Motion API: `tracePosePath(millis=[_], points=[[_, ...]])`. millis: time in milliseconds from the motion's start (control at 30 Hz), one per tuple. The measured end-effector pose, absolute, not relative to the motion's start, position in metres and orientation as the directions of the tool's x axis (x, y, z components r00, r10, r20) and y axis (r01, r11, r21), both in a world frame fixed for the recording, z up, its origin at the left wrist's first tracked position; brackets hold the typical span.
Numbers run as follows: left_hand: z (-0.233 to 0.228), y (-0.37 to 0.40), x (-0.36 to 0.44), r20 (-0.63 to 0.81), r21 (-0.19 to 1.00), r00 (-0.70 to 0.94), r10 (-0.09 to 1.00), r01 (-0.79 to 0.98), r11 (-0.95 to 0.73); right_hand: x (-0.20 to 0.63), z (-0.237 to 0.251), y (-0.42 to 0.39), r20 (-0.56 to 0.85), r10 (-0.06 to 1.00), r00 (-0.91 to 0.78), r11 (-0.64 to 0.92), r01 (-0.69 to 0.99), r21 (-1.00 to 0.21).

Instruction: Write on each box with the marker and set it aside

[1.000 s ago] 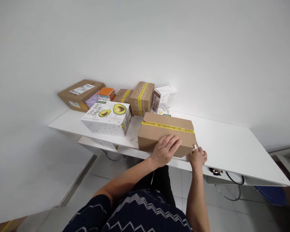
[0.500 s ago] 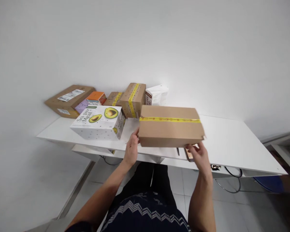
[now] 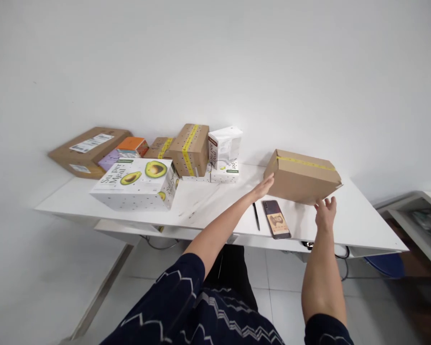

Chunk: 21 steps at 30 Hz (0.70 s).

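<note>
A long brown cardboard box point(image 3: 305, 179) with yellow tape along its top is on the right part of the white table point(image 3: 359, 225), near the wall. My left hand point(image 3: 263, 187) is beside its left end, fingers stretched out and at or against the edge. At the lower right front corner is my right hand point(image 3: 325, 211), its fingers apart and slightly bent, with the tips at the cardboard. Whether either hand still bears weight is not clear. In front of the box lie a phone point(image 3: 276, 219) with a picture on its back and a black pen point(image 3: 256, 216).
On the left are a white avocado-printed box point(image 3: 136, 182), a large labelled carton point(image 3: 89, 146), an orange-topped box point(image 3: 132, 145) and taped brown boxes point(image 3: 191, 148). White boxes point(image 3: 224, 148) are stacked mid-table. A shelf unit point(image 3: 413, 211) stands at the right.
The brown box has moved right and back toward the wall, uncovering the phone, pen and stacked white boxes. Both hands went right with it, and their fingers have straightened.
</note>
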<state>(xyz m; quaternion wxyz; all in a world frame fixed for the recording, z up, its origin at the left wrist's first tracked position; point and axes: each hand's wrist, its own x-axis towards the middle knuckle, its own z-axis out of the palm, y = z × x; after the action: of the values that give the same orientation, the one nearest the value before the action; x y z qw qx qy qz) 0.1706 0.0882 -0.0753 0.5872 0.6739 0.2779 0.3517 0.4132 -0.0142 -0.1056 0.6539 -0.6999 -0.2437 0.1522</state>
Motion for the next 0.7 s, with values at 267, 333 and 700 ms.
tracePosePath(millis=[267, 333, 700], points=[[-0.109, 0.072, 0.125, 0.107, 0.971, 0.359, 0.927, 0.164, -0.175, 0.343, -0.124, 0.018, 0.031, 0.731, 0.682, -0.135, 0.188, -0.973], [-0.096, 0.08, 0.102, 0.199, 0.934, 0.229, 0.953, 0.251, -0.256, 0.335, -0.123, 0.037, 0.041, 0.737, 0.675, -0.181, 0.255, -0.95], [0.014, 0.166, 0.003, 0.508, 0.769, -0.117, 0.854, 0.507, -0.388, 0.394, -0.133, 0.073, 0.13, 0.621, 0.773, -0.234, 0.342, -0.91]])
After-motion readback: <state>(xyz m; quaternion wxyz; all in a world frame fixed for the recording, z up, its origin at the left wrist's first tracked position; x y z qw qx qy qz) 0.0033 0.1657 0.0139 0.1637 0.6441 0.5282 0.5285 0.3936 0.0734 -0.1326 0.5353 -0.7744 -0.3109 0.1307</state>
